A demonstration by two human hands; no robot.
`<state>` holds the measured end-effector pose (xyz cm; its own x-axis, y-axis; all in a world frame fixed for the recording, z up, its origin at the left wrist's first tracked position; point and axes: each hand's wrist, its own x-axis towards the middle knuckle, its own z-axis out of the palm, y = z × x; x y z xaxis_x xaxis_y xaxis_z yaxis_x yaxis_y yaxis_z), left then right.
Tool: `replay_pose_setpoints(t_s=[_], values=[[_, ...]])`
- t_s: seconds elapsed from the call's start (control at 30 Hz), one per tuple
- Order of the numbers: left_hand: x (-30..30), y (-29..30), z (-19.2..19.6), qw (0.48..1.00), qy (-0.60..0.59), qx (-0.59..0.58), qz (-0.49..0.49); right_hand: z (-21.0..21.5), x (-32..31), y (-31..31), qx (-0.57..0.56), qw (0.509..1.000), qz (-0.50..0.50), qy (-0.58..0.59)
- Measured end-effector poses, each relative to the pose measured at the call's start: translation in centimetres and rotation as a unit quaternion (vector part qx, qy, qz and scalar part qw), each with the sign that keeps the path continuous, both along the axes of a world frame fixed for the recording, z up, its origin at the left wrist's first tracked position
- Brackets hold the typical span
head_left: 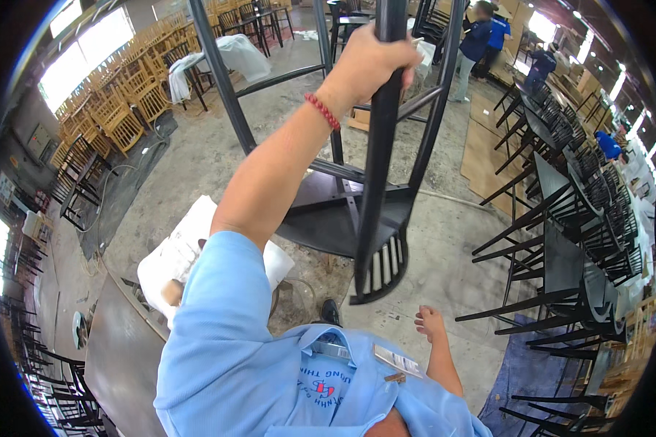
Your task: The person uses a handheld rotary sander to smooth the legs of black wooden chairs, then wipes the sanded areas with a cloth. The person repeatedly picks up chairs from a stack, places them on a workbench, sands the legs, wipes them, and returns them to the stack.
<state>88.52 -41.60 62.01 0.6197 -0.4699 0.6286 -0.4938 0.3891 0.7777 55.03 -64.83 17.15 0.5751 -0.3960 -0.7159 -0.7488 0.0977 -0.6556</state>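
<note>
My left hand point(368, 62) is raised and closed around one leg of a black wooden chair point(342, 218). The chair hangs upside down in front of me, legs up, with its round seat at mid frame and its slatted back point(383, 269) pointing at the floor. A red bead bracelet point(322, 111) sits on that wrist. My right hand point(430, 322) hangs low beside my body, fingers loosely curled, holding nothing and apart from the chair. I wear a light blue shirt.
Rows of black chairs point(568, 218) fill the right side. Pale wooden chairs point(127, 102) are stacked at the far left. A white wrapped bundle point(175, 258) lies by a dark tabletop point(124, 357) at lower left. People in blue point(477, 44) stand at the back. The floor is concrete.
</note>
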Motion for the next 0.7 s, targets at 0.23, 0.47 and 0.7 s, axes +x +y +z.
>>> replay_pose_setpoints(t_s=[0.23, 0.47, 0.7], values=[[9.2, 5.4, -12.8, 0.989, 0.110, 0.087, 0.055, -3.5, -2.7, 1.8, 0.025, 0.990, -0.002, 0.140], [0.8, 11.0, -20.5, 0.968, 0.195, 0.143, 0.066, -5.0, -1.2, 0.3, -0.051, 0.933, 0.322, 0.152], [-4.5, 9.1, -20.5, 0.947, 0.145, 0.275, 0.079, -3.2, 15.6, -8.1, -0.077, 0.941, 0.315, 0.097]])
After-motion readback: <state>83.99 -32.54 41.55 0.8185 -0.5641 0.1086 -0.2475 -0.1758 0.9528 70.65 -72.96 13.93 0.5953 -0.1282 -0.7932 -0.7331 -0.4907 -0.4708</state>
